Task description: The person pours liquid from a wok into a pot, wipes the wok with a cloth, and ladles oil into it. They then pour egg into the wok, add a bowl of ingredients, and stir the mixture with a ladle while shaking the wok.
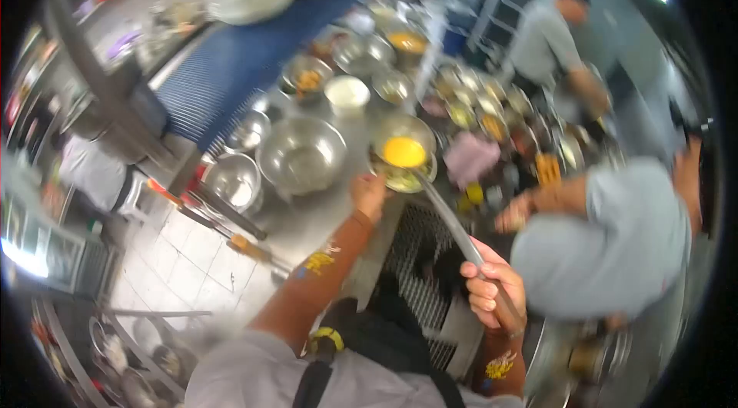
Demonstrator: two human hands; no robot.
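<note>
The right grip (494, 283) is closed around the handle of a ladle (452, 217), which slants up and left from it to yellow food (404, 152). The left grip (369, 194) is at the near rim of a bowl (407, 128); whether its fingers clamp it, I cannot tell. Left of that grip, a wide bowl (301, 156) rests on the bench (286, 217).
</note>
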